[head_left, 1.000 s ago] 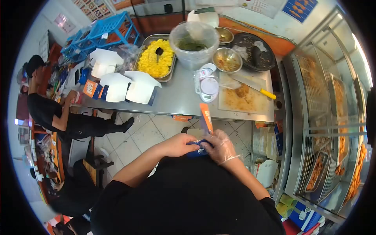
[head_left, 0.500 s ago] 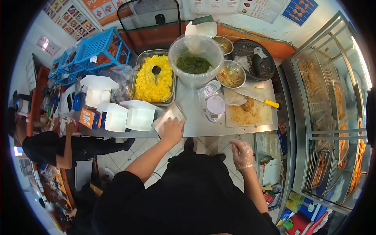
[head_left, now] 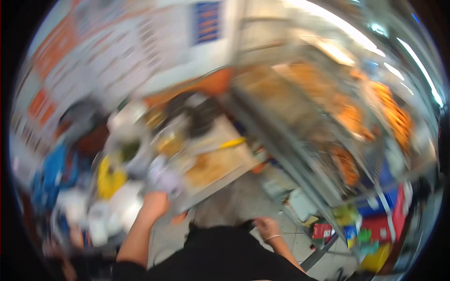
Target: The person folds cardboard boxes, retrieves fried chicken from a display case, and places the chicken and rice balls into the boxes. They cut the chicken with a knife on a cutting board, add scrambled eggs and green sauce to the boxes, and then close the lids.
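The whole head view is smeared by motion. My left hand (head_left: 156,205) is at the counter's front edge, just below the pale scale (head_left: 164,175) and right of the white boxes (head_left: 126,203); its fingers are too blurred to read. My right hand (head_left: 267,228) hangs in front of my body, over the floor, with its fingers curled; what is in it, if anything, is hidden. A cutting board (head_left: 229,164) with brown crumbs and a yellow-handled knife (head_left: 232,143) lies beyond my hands. Yellow food (head_left: 108,178) shows at the left beside the tub with green contents (head_left: 129,149).
A glass-fronted warmer with trays of fried food (head_left: 391,112) fills the right side. Blue baskets (head_left: 55,175) stand at the far left. A dark round mortar (head_left: 194,112) sits behind the board. Red and yellow items (head_left: 377,255) are low at the right.
The view has swung to the right, so the warmer fills more of it and the counter sits further left. My left hand has left the open box it was touching.
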Demonstrator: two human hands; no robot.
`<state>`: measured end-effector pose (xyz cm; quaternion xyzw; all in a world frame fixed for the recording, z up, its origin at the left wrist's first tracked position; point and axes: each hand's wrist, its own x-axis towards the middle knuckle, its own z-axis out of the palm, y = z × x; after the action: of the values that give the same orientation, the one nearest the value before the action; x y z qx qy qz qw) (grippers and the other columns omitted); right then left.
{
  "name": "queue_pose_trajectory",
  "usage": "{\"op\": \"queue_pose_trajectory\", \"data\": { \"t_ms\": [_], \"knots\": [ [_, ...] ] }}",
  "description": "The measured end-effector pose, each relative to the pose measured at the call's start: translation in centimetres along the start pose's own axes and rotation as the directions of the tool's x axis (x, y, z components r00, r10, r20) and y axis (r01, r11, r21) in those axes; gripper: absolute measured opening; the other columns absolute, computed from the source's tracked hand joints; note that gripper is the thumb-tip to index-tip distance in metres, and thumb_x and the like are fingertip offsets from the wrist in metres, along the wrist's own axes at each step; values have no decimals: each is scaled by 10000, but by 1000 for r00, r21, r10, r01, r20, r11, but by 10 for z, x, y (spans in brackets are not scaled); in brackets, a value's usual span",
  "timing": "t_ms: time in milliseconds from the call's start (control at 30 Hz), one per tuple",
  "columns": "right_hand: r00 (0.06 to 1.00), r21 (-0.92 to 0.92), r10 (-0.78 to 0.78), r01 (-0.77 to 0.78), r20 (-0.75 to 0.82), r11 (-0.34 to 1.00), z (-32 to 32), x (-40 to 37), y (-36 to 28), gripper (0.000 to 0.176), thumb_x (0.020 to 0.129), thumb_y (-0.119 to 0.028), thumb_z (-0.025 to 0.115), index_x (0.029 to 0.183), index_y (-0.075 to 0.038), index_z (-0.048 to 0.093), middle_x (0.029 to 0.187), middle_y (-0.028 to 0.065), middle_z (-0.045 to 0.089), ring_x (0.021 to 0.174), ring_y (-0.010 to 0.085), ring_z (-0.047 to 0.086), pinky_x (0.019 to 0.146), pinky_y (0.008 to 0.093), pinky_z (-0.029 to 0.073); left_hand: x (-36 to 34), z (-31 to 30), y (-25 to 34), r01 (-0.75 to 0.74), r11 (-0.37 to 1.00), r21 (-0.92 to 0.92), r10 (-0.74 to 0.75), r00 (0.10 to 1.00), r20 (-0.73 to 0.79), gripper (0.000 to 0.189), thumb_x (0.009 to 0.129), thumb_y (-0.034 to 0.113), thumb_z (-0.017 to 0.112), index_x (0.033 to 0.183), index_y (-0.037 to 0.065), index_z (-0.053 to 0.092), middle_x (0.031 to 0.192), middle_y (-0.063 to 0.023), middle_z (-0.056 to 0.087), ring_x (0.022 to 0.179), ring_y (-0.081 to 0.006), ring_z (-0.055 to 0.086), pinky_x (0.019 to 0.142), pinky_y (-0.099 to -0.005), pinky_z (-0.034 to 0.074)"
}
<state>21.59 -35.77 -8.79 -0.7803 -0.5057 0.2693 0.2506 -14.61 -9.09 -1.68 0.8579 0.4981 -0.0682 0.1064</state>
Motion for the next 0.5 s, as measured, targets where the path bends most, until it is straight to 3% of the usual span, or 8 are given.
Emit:
{"op": "queue_pose_trajectory", "data": {
  "t_ms": [33,67,100,133,200,300,433,500],
  "knots": [
    [998,18,16,-18,66,1000,-24,-1,6,247,975,-259,619,1131,-99,721,1105,161,715,1062,363,669,940,434,529,43,2,23,-115,992,-53,119,988,102,231,829,125,711,1052,79,747,1149,-188,702,1097,-369,649,944,-457,511],
    [996,38,67,-65,-55,997,-45,-2,25,247,975,-259,619,1131,-99,721,1105,161,715,1062,363,669,940,434,529,69,-41,76,-375,912,-166,369,927,-64,208,837,104,708,1040,68,738,1154,-178,700,1093,-365,648,939,-456,511],
    [1000,15,-14,14,-13,1000,-59,0,43,258,980,-267,605,1154,-109,713,1127,157,710,1075,363,659,944,437,525,74,-87,130,-591,768,-246,550,806,-220,186,844,83,705,1027,58,729,1158,-168,697,1089,-362,647,933,-454,511],
    [990,-14,-119,121,72,993,-70,4,53,271,986,-275,592,1177,-119,704,1150,154,704,1089,363,650,948,440,520,86,-117,178,-745,649,-153,652,649,-392,178,853,75,701,1027,54,724,1151,-154,697,1087,-356,646,940,-455,504],
    [995,-70,-95,96,8,993,-116,1,70,272,987,-272,586,1182,-123,702,1149,151,705,1086,362,649,949,441,520,93,-189,290,-905,424,34,712,310,-630,185,858,69,701,1041,46,713,1128,-136,700,1095,-348,639,958,-455,488],
    [998,-146,-43,35,-50,989,-186,-12,64,262,984,-259,581,1178,-133,705,1127,146,709,1078,359,647,949,440,519,106,-291,403,-944,178,277,664,-92,-742,218,872,74,697,1087,39,704,1118,-135,701,1126,-346,619,989,-458,466],
    [969,-33,5,-14,-248,999,-218,-36,97,251,972,-243,588,1158,-140,721,1100,142,715,1063,354,656,933,441,526,127,-413,526,-887,150,437,487,-318,-813,168,904,121,699,1053,44,704,1106,-130,701,1121,-346,614,994,-463,457],
    [942,89,122,-99,-313,991,-211,-55,114,235,957,-227,605,1128,-126,732,1097,154,714,1033,356,668,900,442,541,148,-465,575,-749,251,613,615,-366,-699,349,1004,327,601,1215,58,675,1221,-129,666,1186,-303,591,1000,-382,466]
  ]
}}
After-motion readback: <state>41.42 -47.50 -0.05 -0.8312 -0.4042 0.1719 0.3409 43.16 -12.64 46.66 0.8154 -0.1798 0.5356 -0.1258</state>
